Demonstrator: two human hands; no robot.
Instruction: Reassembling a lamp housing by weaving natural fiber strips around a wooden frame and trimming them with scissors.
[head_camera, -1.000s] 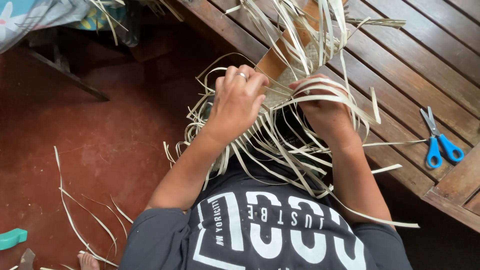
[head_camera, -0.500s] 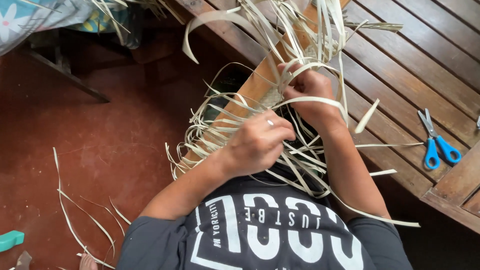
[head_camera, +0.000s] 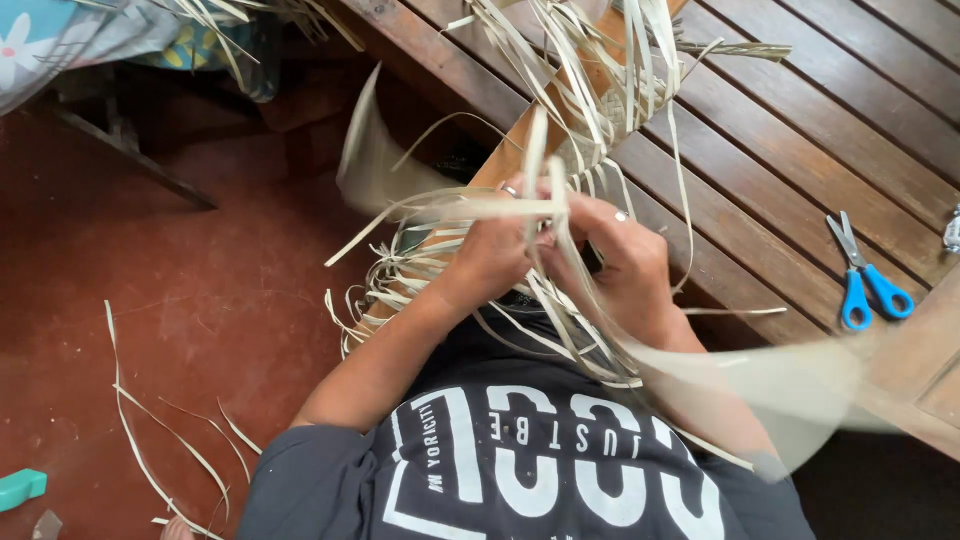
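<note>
In the head view, both hands meet at the middle of the picture over a bundle of pale strips (head_camera: 560, 150), flat leaf-like ribbons that spring from a woven piece (head_camera: 600, 120) lying on a wooden plank (head_camera: 500, 160). The plank and the weave on it run with their long axis from lower left to upper right, up toward the top edge; the loose strip ends fan out both ways, some pointing up past the top of the frame, others curling down and left toward the person's lap. The left hand (head_camera: 495, 250) is curled closed around a few strips, one of them lying level across its knuckles and another standing upright between the two hands; a ring shows on one finger. The right hand (head_camera: 625, 265) is likewise closed, its fingers (head_camera: 600, 215) pinching strips just beside the left hand, the two hands touching or nearly so. One wide strip sweeps blurred across the lower right, and another blurs at upper left, so their ends cannot be told. To the right lies a slatted deck (head_camera: 800, 130) of dark brown boards; on it, well apart from the hands, rests one pair of blue scissors (head_camera: 865, 280), blades pointing up-left. To the left is a red floor (head_camera: 150, 330) with a handful of stray strips, too tangled to count exactly. Two hands, one plank, one pair of scissors.
</note>
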